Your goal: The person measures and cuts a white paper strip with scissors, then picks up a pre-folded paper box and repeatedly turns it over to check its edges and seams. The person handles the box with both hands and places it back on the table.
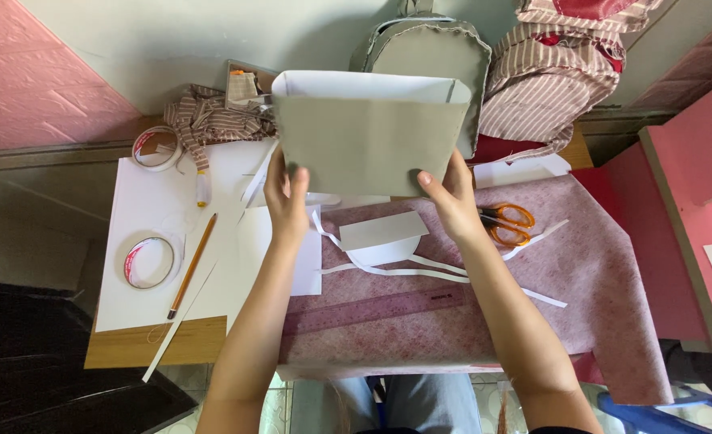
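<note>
I hold up a folded grey cardboard piece [369, 133] with a white inner side, above the table. My left hand [286, 198] grips its lower left corner, thumb on the front. Its lower right corner is pinched by my right hand [451, 197]. Below the hands a smaller grey cardboard piece [382, 231] lies on pink patterned fabric [605, 265], with thin white paper strips [420, 269] around it.
Orange-handled scissors [507, 223] lie right of my right hand. A pink ruler [372, 309] lies on the fabric. On white paper sheets [143, 217] at left lie two tape rolls [149, 261], a pencil [192, 265] and a small glue bottle. Striped cloth [545, 80] is piled behind.
</note>
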